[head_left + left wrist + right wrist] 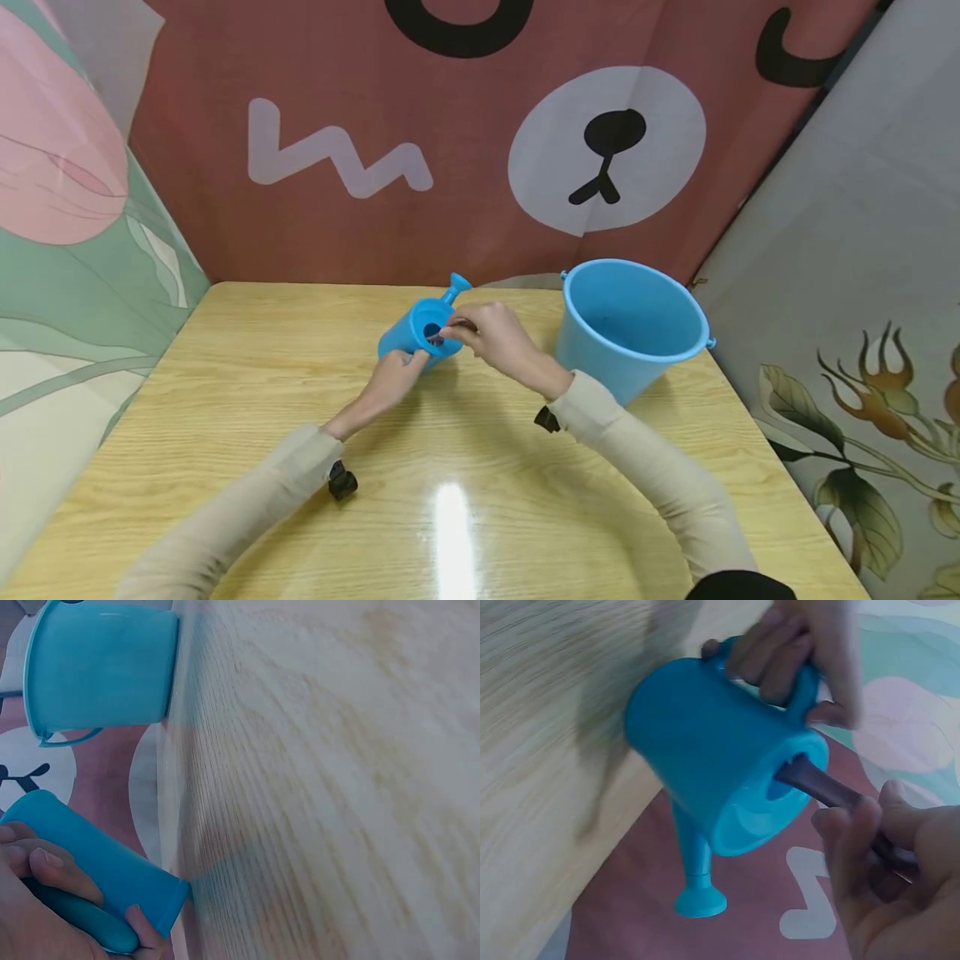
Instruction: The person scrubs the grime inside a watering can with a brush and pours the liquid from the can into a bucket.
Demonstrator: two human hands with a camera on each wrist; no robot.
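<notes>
A blue watering can (405,333) is tilted over the table, its spout pointing toward the back wall. My left hand (392,382) grips it by the handle (804,694), fingers curled through the loop. In the right wrist view, my right hand (889,874) pinches a slim dark brown tool (826,787) between thumb and fingers. The far end of this tool goes into the round opening in the can's top and is hidden inside, so I cannot tell its kind.
A larger light blue bucket (600,358) stands upright at the back right, beside my right forearm. The wooden table (285,333) meets a hanging cloth (465,225) with a bear print at its back edge. Another patterned cloth (862,417) borders the right side.
</notes>
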